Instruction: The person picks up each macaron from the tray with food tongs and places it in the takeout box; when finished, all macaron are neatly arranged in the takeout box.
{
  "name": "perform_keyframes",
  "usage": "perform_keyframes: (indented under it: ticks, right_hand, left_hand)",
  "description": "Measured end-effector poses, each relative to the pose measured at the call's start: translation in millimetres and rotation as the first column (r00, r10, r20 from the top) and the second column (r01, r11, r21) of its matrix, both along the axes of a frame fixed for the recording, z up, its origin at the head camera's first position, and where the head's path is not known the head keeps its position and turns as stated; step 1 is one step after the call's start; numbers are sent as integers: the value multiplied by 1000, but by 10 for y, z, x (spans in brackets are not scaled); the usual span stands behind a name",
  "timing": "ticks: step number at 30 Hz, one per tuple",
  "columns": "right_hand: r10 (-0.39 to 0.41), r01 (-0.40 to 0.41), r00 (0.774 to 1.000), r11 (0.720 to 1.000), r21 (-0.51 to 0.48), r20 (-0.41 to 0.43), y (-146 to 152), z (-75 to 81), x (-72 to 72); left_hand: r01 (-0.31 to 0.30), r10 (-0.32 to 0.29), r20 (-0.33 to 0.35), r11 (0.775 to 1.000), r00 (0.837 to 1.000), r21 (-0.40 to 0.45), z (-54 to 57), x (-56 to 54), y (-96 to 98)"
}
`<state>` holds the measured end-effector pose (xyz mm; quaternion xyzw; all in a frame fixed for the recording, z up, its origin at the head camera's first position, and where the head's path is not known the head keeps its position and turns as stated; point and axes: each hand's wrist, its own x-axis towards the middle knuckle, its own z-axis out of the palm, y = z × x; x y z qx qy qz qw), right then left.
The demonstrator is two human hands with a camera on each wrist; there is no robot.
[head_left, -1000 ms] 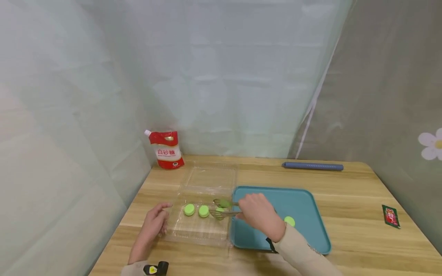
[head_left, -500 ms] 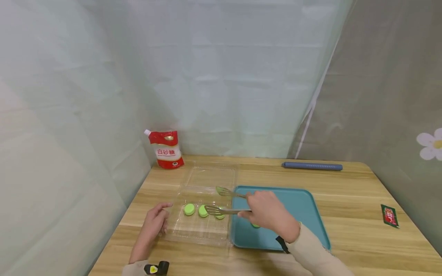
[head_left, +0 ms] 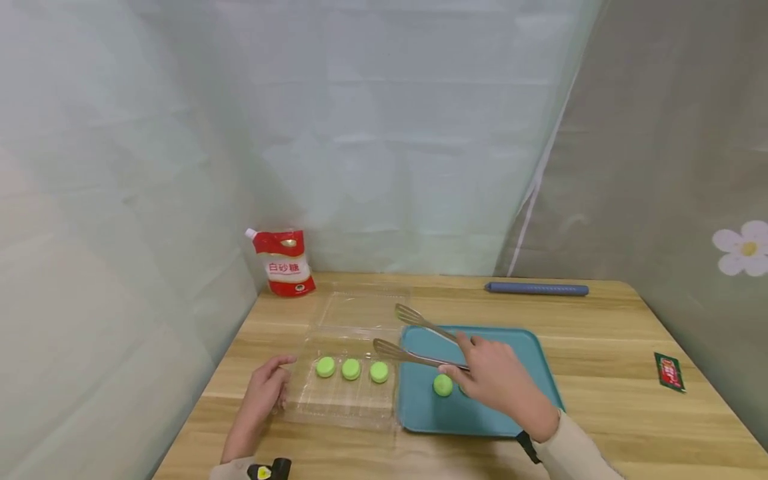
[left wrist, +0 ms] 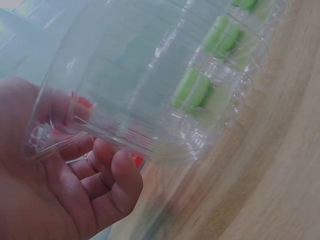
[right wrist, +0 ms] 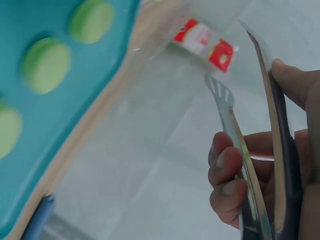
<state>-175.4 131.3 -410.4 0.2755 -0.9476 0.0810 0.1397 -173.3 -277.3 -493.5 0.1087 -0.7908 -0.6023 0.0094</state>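
Note:
Green macarons [head_left: 351,369] stand in a row of three inside a clear hinged plastic box [head_left: 342,413], whose lid is folded back. At the box's left side, my left hand [head_left: 265,390] grips the edge; in the left wrist view, one finger shows through the plastic and the others curl beneath the rim. Metal tongs [right wrist: 250,175] are held in my right hand [head_left: 495,377], their slotted ends spread apart with nothing between them. They reach over the left part of a blue tray [head_left: 420,417]. More macarons [right wrist: 47,65] lie on the tray, partly hidden by the right hand in the head view.
A red and white sugar pouch [head_left: 283,263] stands at the back left corner. Near the back edge lies a blue stick-shaped object [head_left: 536,289]. A small green and red packet [head_left: 669,372] lies at the right. Curtains surround the wooden table [head_left: 606,347].
The tongs have spread apart, uncovering the right-hand macaron in the box, and have moved with my right hand rightward over the tray. My left hand stays at the box.

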Motion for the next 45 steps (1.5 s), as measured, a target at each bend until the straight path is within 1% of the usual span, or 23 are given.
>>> perform_keyframes:
  ticks: [6,10,16,21,25,28,34,40,42,45]
  right_hand:
    - [-6,7,998,1000,12,-55,255,-143,75]
    - [-1,2,999,1000,15,-53,408,-238,129]
    - [0,3,998,999,42,-64,584,-319,197]
    - [-25,30,997,997,74,-67,622,-349,260]
    - [-14,26,992,995,101,-126,646,-380,302]
    - [7,11,988,993,119,-152,669,-403,325]
    - [41,-18,988,988,152,-147,688,-460,343]
    - [26,-12,996,988,152,-89,684,-490,346]
    - [21,-7,996,989,148,-88,682,-499,344]
    - [23,-6,993,989,149,-113,683,-517,337]
  left_hand:
    - [0,0,0,1000,1000,-5,-14,4,-20]
    - [3,-3,3,1000,1000,-7,-23,4,-26]
    - [12,-12,-7,1000,1000,-8,-37,-22,-16]
    - [9,-9,-20,1000,1000,-12,-32,-26,-10]
    - [8,-9,-28,1000,1000,-19,-20,-24,-5]
    - [5,-5,-16,1000,1000,-20,-23,-26,-8]
    - [4,-4,-1,1000,1000,-27,-29,-29,-18]
    - [4,-4,-5,1000,1000,-23,-24,-26,-21]
    - [3,-4,-5,1000,1000,-22,-29,-29,-20]
    - [2,-2,-7,1000,1000,-23,-42,-36,-17]
